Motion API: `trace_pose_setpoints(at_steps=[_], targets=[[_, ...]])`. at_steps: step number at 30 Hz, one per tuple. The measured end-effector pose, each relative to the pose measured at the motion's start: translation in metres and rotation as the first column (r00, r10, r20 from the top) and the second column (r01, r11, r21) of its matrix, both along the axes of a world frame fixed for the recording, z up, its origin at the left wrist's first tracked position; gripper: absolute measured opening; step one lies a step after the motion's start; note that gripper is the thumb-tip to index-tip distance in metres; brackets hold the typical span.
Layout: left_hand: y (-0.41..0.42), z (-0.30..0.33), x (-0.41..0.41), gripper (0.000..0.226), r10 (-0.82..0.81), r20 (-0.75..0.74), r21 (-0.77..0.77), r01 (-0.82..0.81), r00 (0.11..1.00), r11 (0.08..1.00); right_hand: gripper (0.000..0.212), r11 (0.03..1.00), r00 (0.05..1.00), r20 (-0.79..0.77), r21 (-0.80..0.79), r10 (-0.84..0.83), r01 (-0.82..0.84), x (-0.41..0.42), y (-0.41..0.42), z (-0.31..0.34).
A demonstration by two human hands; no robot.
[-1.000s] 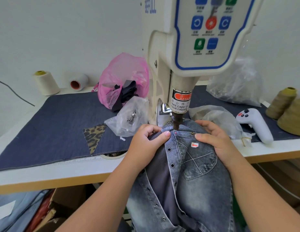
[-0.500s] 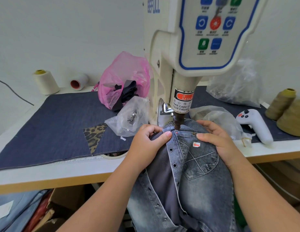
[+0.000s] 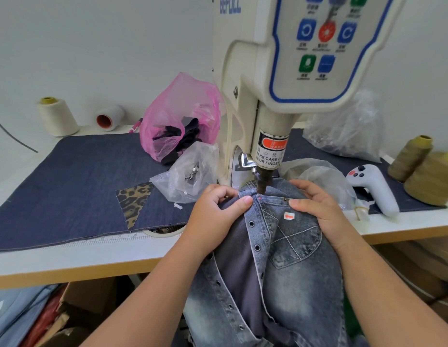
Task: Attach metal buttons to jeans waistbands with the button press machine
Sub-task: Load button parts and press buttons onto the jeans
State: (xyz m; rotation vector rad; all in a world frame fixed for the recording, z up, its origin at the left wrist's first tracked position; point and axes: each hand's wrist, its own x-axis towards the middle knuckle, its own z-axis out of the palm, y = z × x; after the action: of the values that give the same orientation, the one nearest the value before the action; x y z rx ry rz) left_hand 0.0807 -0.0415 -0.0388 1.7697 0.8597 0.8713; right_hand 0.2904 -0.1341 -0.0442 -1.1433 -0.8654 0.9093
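The person holds the jeans (image 3: 288,246) up under the button press machine (image 3: 275,96). The left hand (image 3: 215,214) has its fingers curled and its thumb pressed down, so it pinches the top edge of the waistband (image 3: 270,197). The right hand (image 3: 315,209) lies on the other side, with its thumb flat on the cloth and its fingers bent over the far edge, gripping the jeans too. Between the two thumbs, just past their tips, the dark punch (image 3: 262,181) of the machine points down at the waistband, and a small red dot sits on the cloth right below it. Compared with a second ago, almost nothing has moved: both hands have stayed in the same spots and the waistband is still under the punch. That likely means the cloth is lined up and ready for the press to come down. Both thumbs are near the punch, so they should keep clear. A clear bag of metal bits (image 3: 190,174) lies just beyond the left hand.
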Motion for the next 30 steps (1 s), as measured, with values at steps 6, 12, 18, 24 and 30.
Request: trace_pose_setpoints(at_steps=[6, 12, 18, 24, 30], targets=[[0.0002, 0.0006, -0.0006, 0.011, -0.002, -0.006, 0.016, 0.002, 1.0, 1.0, 0.043, 1.0, 1.0, -0.006, -0.001, 0.005, -0.005, 0.0016, -0.0005, -0.0016], [-0.0008, 0.0004, -0.0007, 0.01, 0.003, -0.006, 0.021, -0.003, 1.0, 1.0, 0.041, 1.0, 1.0, -0.007, -0.003, 0.005, -0.005, 0.0029, 0.0008, -0.0019], [-0.001, 0.0013, 0.0004, 0.012, 0.012, -0.011, 0.013, -0.012, 1.0, 1.0, 0.045, 1.0, 1.0, 0.002, -0.005, 0.009, -0.009, 0.002, 0.0002, -0.0006], [-0.0018, 0.0032, -0.0007, 0.014, 0.02, -0.015, 0.007, -0.02, 1.0, 1.0, 0.044, 1.0, 1.0, 0.005, -0.005, 0.012, -0.012, 0.0007, -0.0007, 0.0014], [-0.0024, 0.0037, -0.0008, 0.014, 0.026, -0.024, 0.003, -0.026, 0.999, 1.0, 0.043, 1.0, 1.0, 0.013, -0.003, 0.007, -0.007, 0.0015, -0.0012, -0.0006]])
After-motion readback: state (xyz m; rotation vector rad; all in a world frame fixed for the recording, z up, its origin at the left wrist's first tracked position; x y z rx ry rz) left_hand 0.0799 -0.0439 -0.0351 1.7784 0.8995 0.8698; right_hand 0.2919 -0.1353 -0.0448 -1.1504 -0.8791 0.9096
